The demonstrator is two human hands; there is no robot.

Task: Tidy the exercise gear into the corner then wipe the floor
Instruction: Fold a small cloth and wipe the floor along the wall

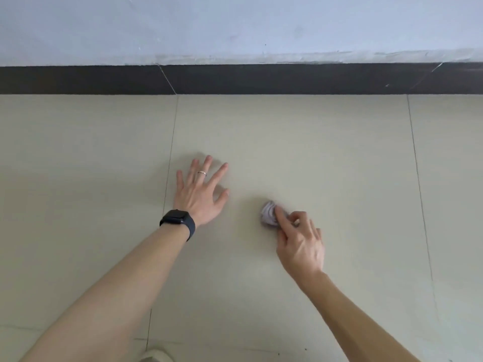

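Observation:
A small crumpled greyish-lilac cloth [268,213] lies on the beige tiled floor [326,158]. My right hand [300,241] grips the cloth with curled fingers and holds it down against the tile. My left hand [200,193] lies flat on the floor to the left of the cloth, fingers spread and straight, with a ring on one finger and a black watch on the wrist. No exercise gear is in view.
A dark skirting board [261,79] runs along the foot of a pale wall [235,27] straight ahead. Thin tile joints cross the floor. The tip of a light shoe [156,356] shows at the bottom edge.

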